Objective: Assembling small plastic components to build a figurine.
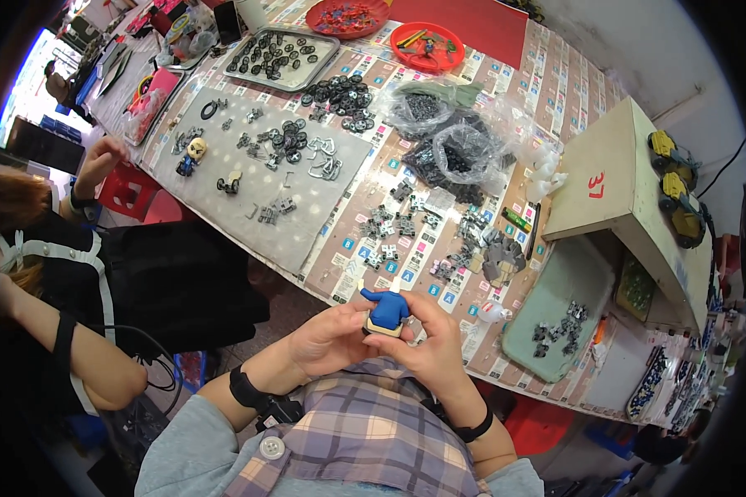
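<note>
The person wore a grey long-sleeved top, its sleeves pushed up the forearms. Over the chest lay a plaid garment in grey, purple and cream, fastened with a large pale button (271,447). A black band (242,387) circled the left wrist, with a dark strap running from it. A thinner black band (475,430) circled the right wrist.

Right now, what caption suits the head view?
Both hands hold a small blue toy figure at a parts-strewn table.
</note>
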The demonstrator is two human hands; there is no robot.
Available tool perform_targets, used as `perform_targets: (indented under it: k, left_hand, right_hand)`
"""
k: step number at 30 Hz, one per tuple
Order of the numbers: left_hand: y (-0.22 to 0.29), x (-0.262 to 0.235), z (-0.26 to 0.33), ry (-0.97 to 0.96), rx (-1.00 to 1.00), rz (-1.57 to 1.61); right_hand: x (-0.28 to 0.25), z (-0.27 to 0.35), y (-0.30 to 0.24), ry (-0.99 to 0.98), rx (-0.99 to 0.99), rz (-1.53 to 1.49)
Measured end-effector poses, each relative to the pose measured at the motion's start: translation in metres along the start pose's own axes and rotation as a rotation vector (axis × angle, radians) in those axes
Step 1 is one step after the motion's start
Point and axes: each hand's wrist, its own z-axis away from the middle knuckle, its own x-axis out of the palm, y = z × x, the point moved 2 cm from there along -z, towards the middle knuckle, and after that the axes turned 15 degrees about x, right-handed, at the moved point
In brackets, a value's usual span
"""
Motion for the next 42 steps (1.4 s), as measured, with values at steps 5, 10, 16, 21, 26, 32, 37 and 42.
perform_targets:
  k: [5, 10, 16, 21, 26, 32, 37, 42]
  left_hand:
    - [0.002, 0.006, 0.000, -0.024, -0.029, -0.095]
    - [0.002, 0.006, -0.001, -0.052, -0.028, -0.086]
    - [-0.001, 0.006, 0.000, -0.028, -0.031, -0.088]
    - [-0.002, 0.001, 0.002, -0.010, -0.025, 0.043]
    - [-0.001, 0.004, 0.000, -0.045, -0.002, 0.066]
    - [-0.002, -0.006, 0.003, -0.061, 0.024, 0.100]
    - [-0.002, -0.009, 0.003, -0.083, 0.069, 0.187]
    - [-0.001, -0.007, 0.004, -0.011, 0.083, 0.181]
  right_hand:
    - [-0.002, 0.004, -0.008, 0.071, -0.050, 0.046]
    - [-0.003, 0.004, -0.010, 0.087, -0.086, 0.063]
    - [-0.003, 0.006, -0.009, 0.137, -0.111, 0.145]
    - [-0.001, 0.008, -0.005, 0.221, -0.108, 0.176]
    - [-0.001, 0.008, -0.008, 0.253, -0.072, 0.115]
    - [0.004, 0.009, -0.020, 0.255, -0.107, 0.125]
    - [0.006, 0.009, -0.026, 0.265, -0.253, 0.194]
    - [0.010, 0.011, -0.025, 0.279, -0.328, 0.225]
